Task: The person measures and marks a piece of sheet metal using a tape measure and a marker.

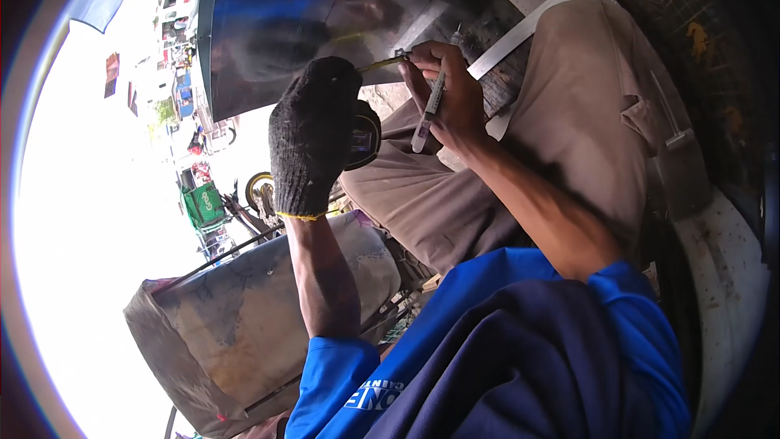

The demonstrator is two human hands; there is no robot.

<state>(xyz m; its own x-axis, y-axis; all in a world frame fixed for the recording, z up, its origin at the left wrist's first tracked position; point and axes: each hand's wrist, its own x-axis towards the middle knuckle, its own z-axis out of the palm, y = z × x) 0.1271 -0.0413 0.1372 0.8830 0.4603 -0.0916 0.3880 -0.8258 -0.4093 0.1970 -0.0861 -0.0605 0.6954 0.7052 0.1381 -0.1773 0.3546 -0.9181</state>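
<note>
My left hand (313, 130), in a dark knitted glove with a yellow cuff edge, is closed around a dark tape measure (367, 136). A short length of yellow tape blade (380, 63) runs from that hand toward my right. My bare right hand (455, 93) pinches near the metal end hook (401, 53) of the blade. A light-coloured marker pen (429, 112) is also held in the right hand, slanting down across the fingers. Just beyond both hands is a dark, shiny sheet of metal (276, 32) that reflects blue light.
A flat metal strip (532, 26) lies beside my right knee (581, 57). To the lower left stands a worn, covered box-like seat (260, 317). Farther off in the bright street are a green bag (205, 205) and a wheel (260, 191).
</note>
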